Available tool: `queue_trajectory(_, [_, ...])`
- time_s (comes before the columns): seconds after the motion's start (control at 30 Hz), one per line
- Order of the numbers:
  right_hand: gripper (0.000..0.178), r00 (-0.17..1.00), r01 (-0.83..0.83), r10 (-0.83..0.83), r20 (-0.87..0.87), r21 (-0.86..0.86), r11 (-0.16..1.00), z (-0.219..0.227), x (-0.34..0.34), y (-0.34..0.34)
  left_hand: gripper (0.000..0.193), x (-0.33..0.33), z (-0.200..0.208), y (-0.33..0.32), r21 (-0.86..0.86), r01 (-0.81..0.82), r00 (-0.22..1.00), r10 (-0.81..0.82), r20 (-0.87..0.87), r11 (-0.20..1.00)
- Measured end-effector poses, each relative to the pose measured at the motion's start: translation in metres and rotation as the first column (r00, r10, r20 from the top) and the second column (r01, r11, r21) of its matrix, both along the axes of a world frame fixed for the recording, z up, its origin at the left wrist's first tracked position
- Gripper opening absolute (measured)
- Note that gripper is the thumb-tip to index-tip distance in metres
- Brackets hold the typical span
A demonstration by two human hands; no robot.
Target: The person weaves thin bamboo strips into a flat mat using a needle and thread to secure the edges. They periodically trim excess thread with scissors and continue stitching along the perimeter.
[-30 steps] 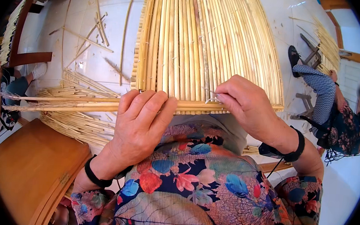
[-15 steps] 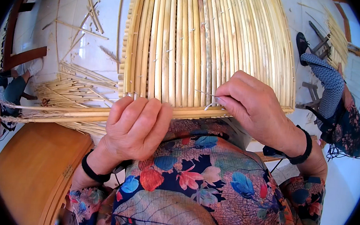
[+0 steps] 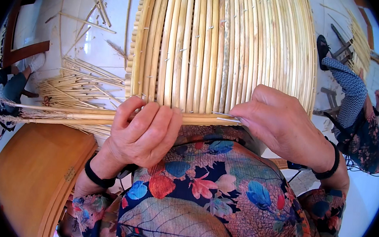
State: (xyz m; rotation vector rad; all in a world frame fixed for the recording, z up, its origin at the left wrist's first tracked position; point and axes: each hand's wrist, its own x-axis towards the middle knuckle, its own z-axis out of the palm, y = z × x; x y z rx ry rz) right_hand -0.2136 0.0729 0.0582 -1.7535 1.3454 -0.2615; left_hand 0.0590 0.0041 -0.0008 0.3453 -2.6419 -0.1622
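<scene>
A mat of pale reed stalks [image 3: 203,57], stitched with small white ties, spreads away from my body. Along its near edge lie several long stalks [image 3: 76,116] with frayed tips, sticking out to the left. My left hand [image 3: 141,132] is closed over these stalks and the mat's near edge. My right hand [image 3: 289,126] pinches a thin metal needle [image 3: 222,114] at the near edge, right of my left hand. A short white strand [image 3: 228,120] shows beside the needle. My right fingertips partly hide both.
Loose cut stalks [image 3: 74,87] are piled on the floor at left. A wooden panel [image 3: 38,169] stands at lower left. A person in patterned trousers [image 3: 345,84] sits at right near more reeds [image 3: 359,42]; another person [image 3: 16,89] sits at far left.
My right hand has moved slightly down and right. The needle, earlier lying over the mat's face, is now lower, at the near edge. My left hand keeps its grip.
</scene>
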Motion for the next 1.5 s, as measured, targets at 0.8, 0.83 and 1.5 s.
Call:
queue_trajectory(0.8, [0.029, 0.998, -0.054, 0.053, 0.016, 0.055, 0.997, 0.007, 0.003, -0.006, 0.021, 0.007, -0.006, 0.001, -0.023, 0.01, 1.0, -0.01, -0.027, 1.0])
queue_trajectory(0.83, [0.028, 0.998, -0.055, 0.055, 0.0, 0.04, 0.998, 0.008, 0.004, -0.007, 0.021, 0.006, -0.007, 0.0, -0.026, 0.01, 1.0, -0.011, -0.029, 1.0])
queue_trajectory(1.5, [0.028, 0.973, -0.186, 0.193, -0.129, 0.07, 0.98, 0.018, 0.007, -0.013, 0.022, 0.006, -0.013, 0.006, -0.051, 0.009, 0.998, -0.012, -0.054, 0.999])
